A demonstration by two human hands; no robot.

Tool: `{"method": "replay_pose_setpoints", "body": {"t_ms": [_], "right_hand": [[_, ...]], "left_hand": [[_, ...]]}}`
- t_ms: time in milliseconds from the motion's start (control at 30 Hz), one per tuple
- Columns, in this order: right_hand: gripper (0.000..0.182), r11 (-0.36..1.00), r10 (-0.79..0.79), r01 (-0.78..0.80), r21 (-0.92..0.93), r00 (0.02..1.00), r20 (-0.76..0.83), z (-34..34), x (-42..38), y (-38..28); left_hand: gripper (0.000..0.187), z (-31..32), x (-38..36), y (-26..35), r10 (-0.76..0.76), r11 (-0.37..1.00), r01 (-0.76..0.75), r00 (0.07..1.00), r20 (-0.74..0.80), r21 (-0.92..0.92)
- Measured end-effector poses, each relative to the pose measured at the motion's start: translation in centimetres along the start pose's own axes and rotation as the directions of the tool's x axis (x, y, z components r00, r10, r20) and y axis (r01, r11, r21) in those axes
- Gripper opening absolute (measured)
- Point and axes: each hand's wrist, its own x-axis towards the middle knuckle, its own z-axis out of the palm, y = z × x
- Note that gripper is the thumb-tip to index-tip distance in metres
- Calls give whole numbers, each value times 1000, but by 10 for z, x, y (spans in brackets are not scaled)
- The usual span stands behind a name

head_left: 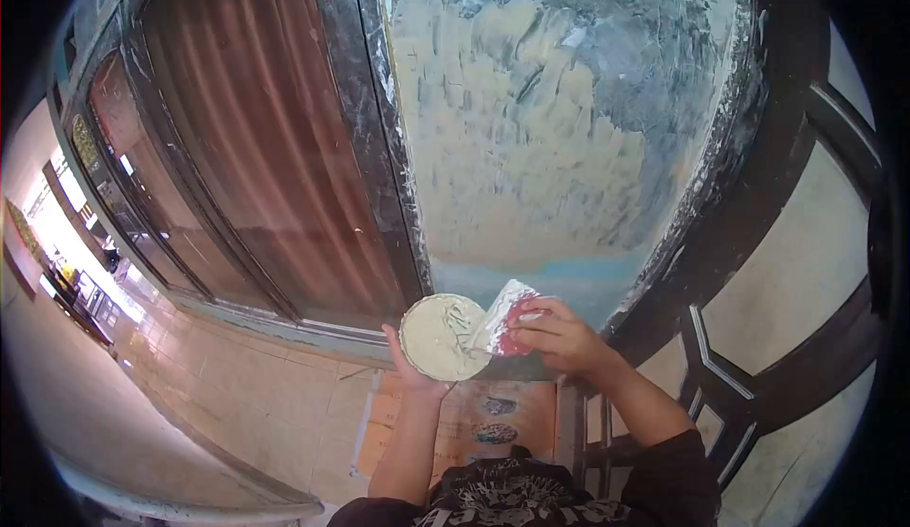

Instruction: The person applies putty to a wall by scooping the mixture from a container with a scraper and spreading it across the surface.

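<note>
My left hand (409, 368) supports a round tub (414, 306) from its left side and below, fingers along the wall. Pale cream putty (431, 342) fills it, with ridges and scrape marks on the right part of the surface. In my right hand (567, 337) is a red putty spreader (518, 330), pinched between thumb and fingers. White putty coats its broad edge, which overlaps the tub's right rim in this view. Just beyond both hands rises a wall panel (531, 138) with patchy cream putty over blue-grey paint.
A dark door frame (365, 138) and a window with a reddish-brown curtain (246, 129) stand left of the panel. Dark latticed woodwork (725, 375) is close on the right. Flattened cardboard (531, 404) lies on the tiled floor (275, 375) below me.
</note>
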Motion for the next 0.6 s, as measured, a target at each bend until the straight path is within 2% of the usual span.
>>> {"method": "replay_pose_setpoints", "body": {"t_ms": [67, 100, 167, 200, 267, 300, 367, 433, 600], "right_hand": [[40, 999, 27, -30, -34, 997, -69, -5, -7, 12], [40, 999, 26, -29, -33, 997, -68, -6, -12, 19], [34, 981, 168, -181, -67, 972, -163, -9, -27, 38], [34, 981, 170, -182, -66, 972, -161, -11, -37, 52], [24, 840, 483, -534, -99, 818, -314, -14, -60, 88], [24, 840, 483, -534, -99, 817, -314, -17, -71, 105], [17, 728, 615, -684, -47, 682, -396, -20, -90, 139], [17, 706, 647, -705, -64, 679, -346, -8, -110, 161], [19, 639, 728, -755, -151, 656, -199, 26, -127, 181]], "left_hand": [[102, 4, 0, -4, -78, 994, 86, 990, 113, -66], [102, 8, -1, -6, -77, 994, 85, 991, 113, -67], [103, 16, -2, -10, -106, 987, 119, 986, 131, -103], [103, 13, -1, -13, -106, 987, 120, 986, 129, -105], [102, 4, 0, -20, -101, 987, 119, 981, 164, -108], [102, 1, -1, -23, -101, 987, 119, 981, 163, -108], [103, -3, -2, -28, -59, 990, 77, 986, 158, -115], [102, -7, 1, -33, -23, 995, 40, 985, 173, -91], [103, -5, 0, -43, 20, 994, -9, 995, 101, -113]]}}
